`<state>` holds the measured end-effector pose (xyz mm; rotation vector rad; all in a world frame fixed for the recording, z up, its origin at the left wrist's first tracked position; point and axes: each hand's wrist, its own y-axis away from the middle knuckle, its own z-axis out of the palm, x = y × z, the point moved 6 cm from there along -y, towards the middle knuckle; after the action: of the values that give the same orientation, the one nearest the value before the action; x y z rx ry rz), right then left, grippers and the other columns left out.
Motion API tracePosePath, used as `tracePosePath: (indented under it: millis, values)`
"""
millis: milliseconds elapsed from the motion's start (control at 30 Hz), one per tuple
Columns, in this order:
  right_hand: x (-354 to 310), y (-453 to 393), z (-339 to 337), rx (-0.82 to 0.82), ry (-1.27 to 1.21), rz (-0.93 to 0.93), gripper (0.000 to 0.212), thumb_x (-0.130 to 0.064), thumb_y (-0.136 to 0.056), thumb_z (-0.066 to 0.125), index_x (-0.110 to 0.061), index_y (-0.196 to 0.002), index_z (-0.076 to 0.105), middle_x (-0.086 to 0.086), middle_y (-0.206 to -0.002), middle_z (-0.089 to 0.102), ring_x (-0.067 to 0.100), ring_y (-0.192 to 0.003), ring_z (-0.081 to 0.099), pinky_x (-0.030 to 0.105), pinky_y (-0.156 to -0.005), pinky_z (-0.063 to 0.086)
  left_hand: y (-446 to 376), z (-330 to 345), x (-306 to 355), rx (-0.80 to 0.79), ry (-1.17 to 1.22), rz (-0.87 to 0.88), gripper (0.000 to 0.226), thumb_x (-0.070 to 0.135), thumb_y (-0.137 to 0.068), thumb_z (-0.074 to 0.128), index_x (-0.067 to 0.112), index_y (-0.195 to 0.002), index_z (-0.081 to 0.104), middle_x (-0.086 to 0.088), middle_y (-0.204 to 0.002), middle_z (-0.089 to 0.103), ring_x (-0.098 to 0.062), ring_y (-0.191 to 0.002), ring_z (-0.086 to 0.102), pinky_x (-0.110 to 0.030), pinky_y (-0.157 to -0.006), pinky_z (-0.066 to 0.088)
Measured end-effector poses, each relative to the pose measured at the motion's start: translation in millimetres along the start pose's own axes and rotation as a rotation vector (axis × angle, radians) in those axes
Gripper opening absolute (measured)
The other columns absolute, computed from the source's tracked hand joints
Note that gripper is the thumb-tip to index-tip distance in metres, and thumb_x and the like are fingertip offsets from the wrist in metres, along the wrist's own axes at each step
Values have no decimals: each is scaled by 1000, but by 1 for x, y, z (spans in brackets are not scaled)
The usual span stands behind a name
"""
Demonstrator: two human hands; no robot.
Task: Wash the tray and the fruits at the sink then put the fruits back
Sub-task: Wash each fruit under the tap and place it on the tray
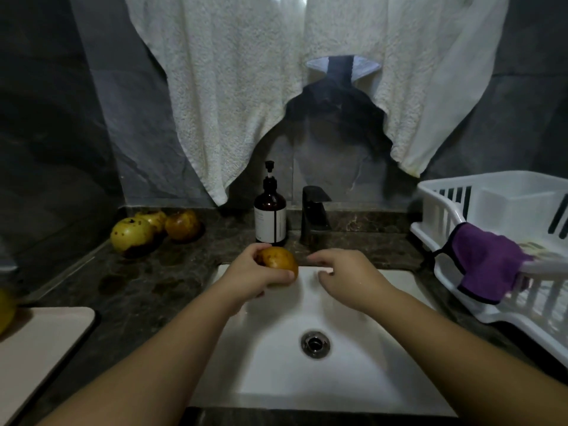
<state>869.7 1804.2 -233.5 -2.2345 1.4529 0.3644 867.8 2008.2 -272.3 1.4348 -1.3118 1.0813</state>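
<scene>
Left hand [252, 276] is gripping a spotty brown fruit [281, 261] over the back edge of the white sink [353, 379], while the right hand [344, 276] hovers next to it, fingers loose and holding nothing. Three more fruits [153, 229] sit on the dark surface [138, 287] back left, and the beige tray [40, 348] lies at the near left.

Spotted fruits around a white sink, tray at the 8 o'clock edge.

One brownish-yellow fruit [279, 261] with dark specks is gripped in the left hand [252, 276] above the sink's [362, 379] far rim, at about 12 o'clock of the drain. Three more fruits [153, 230], yellow-green to brown and blotched with dark bruises, sit clustered and touching on the dark desk [147, 290] at 10 o'clock. Another yellow fruit [5, 309] shows partly at the 9 o'clock edge, beside the pale, round-cornered tray [40, 348] lying flat on the desk.
</scene>
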Motion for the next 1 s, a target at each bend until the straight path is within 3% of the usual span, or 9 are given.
tracePosePath:
  millis: [133, 200, 300, 367, 533, 633, 767, 900, 1000]
  values:
    - [-42, -22, -34, 111, -218, 14, 29, -21, -101, 58, -35, -125, 68, -16, -112, 67, 0, -97, 63, 15, -80, 51, -2, -14, 1, 65, 183, -29, 83, 34, -70, 95, 32, -137, 47, 4, -127, 56, -24, -113, 62, -38, -81, 57]
    - [-60, -41, -42, 103, -504, 88, 24, -14, -101, 59, -26, -118, 69, -6, -103, 72, 5, -83, 71, 24, -72, 61, -2, -13, -11, 104, 351, -89, 73, 35, -75, 92, 22, -135, 52, -2, -121, 64, -25, -108, 67, -38, -81, 60]
    - [-87, -76, -38, 43, -899, 220, 14, -6, -103, 53, -13, -100, 65, 8, -90, 68, 14, -61, 67, 22, -53, 57, -3, -10, -26, 150, 521, -124, 66, 40, -78, 89, 24, -133, 56, -6, -119, 69, -25, -105, 70, -35, -84, 62]
    - [-96, -99, -33, 13, -1054, 325, 15, -13, -105, 51, -7, -98, 62, 12, -89, 67, 19, -67, 67, 24, -55, 58, -4, -11, -30, 183, 563, -97, 68, 41, -77, 89, 24, -136, 58, -5, -123, 69, -23, -108, 70, -34, -84, 62]
    - [-98, -145, -26, -51, -1317, 465, 37, -31, -107, 45, 2, -116, 59, 18, -105, 66, 25, -82, 69, 28, -52, 61, -3, -12, -36, 224, 566, -63, 70, 37, -77, 89, 19, -138, 60, -5, -125, 70, -22, -110, 70, -32, -78, 59]
    - [-103, -161, -20, -71, -1408, 489, 35, -29, -107, 48, 4, -99, 59, 18, -100, 67, 26, -83, 70, 29, -51, 60, -4, -9, -38, 207, 549, -68, 73, 38, -77, 89, 21, -140, 56, -4, -128, 68, -23, -112, 68, -35, -83, 60]
    - [-107, -169, -19, -75, -1449, 495, 30, -18, -108, 46, 2, -90, 60, 15, -87, 69, 27, -108, 70, 29, -51, 60, -4, -7, -36, 185, 533, -52, 74, 37, -78, 89, 22, -141, 54, -2, -127, 66, -22, -112, 67, -34, -84, 60]
    - [-105, -167, -21, -100, -1517, 530, 26, -10, -106, 45, 5, -91, 61, 14, -63, 71, 24, -61, 74, 30, -45, 58, -3, -9, -36, 188, 529, -52, 74, 38, -78, 89, 23, -141, 53, -1, -125, 66, -21, -109, 68, -32, -79, 60]
    - [-105, -166, -21, -95, -1512, 533, 26, -8, -105, 45, 4, -88, 61, 12, -58, 69, 22, -48, 70, 29, -42, 56, -2, -9, -36, 183, 539, -54, 76, 38, -77, 89, 24, -142, 53, -1, -127, 66, -20, -110, 67, -31, -78, 59]
